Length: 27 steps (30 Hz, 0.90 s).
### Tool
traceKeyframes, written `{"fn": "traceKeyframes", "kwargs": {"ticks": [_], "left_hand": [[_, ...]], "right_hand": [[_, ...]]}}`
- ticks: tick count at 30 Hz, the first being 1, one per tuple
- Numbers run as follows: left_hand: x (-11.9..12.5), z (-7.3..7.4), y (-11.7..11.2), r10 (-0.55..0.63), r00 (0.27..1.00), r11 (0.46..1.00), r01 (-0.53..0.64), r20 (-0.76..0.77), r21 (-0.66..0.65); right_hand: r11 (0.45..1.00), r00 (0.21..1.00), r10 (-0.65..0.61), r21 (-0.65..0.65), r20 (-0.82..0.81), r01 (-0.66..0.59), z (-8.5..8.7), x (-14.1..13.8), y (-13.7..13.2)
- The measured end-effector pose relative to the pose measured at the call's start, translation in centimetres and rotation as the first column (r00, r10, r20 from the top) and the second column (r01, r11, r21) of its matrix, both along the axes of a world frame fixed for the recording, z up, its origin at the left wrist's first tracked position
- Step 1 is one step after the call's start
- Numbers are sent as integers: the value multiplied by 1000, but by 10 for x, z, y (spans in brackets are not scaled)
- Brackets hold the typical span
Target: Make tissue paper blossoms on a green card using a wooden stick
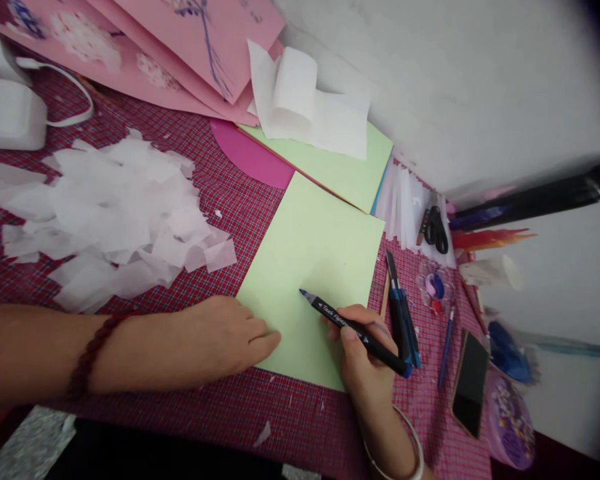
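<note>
A light green sheet of paper (325, 233) lies on the checked tablecloth in front of me. My right hand (367, 347) grips a black marker pen (353, 327) with a blue end. Its dark tip points up and left over the middle of the sheet; I cannot tell if it touches. No drawn line shows on the paper. My left hand (235, 337) rests on the sheet's lower left edge, fingers lying on the paper and partly hidden, with nothing held.
Left of the sheet is a heap of white tissue paper pieces (115, 207). Behind are more green paper (325, 167), a curled white strip (295, 93) and pink painted sheets (180, 60). A box cutter (400, 313), scissors (436, 230) and phone (471, 383) lie right.
</note>
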State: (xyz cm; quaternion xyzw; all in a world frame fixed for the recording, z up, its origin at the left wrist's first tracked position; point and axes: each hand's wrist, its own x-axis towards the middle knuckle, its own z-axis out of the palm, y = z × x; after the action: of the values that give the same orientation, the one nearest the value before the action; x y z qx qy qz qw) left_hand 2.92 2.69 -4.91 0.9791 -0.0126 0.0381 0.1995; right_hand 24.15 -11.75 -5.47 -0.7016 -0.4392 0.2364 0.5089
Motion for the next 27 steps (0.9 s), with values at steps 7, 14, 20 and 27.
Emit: {"fn": "traceKeyframes", "kwargs": {"ticks": [7, 14, 20, 27], "left_hand": [[0, -2, 0, 7, 1000, 1000, -6, 24, -28], [0, -2, 1, -7, 1000, 1000, 7, -10, -3], [-3, -2, -1, 41, 998, 986, -48, -43, -158], [10, 12, 36, 361, 882, 529, -461, -303, -713]], "right_hand": [[999, 1000, 28, 31, -10, -28, 1, 0, 3], [998, 997, 43, 38, -59, -40, -3, 1, 1], [990, 961, -51, 115, -270, 85, 0, 3, 5], [985, 902, 7, 158, -432, 69, 7, 2, 13]]}}
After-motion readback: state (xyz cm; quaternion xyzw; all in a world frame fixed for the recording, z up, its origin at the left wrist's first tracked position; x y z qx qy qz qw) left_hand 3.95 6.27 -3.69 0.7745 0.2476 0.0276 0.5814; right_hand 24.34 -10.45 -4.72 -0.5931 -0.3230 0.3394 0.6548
